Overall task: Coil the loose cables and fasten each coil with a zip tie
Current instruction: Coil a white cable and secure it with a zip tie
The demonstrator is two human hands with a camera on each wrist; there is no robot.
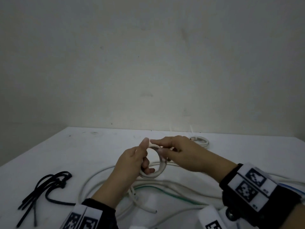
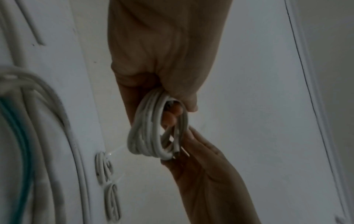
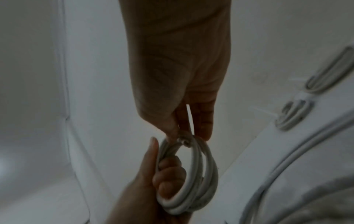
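Note:
A small coil of white cable [image 1: 157,173] hangs above the table between both hands. My left hand [image 1: 143,156] grips its left side, with the fingers curled through the ring and the thumb up along it. My right hand [image 1: 157,146] pinches the top of the coil. In the right wrist view the right hand [image 3: 184,131] pinches near the cable's cut end [image 3: 184,142] on the coil [image 3: 201,169]. The left wrist view shows the left hand [image 2: 182,106] wrapped round the coil [image 2: 147,130]. Black zip ties [image 1: 49,184] lie at the front left.
Loose white cables [image 1: 99,177] and a green cable [image 1: 165,192] sprawl over the white table [image 1: 82,146] under my arms. Two tied coils [image 1: 200,141] with white zip ties lie at the back right near the wall. The table's left edge runs close to the black ties.

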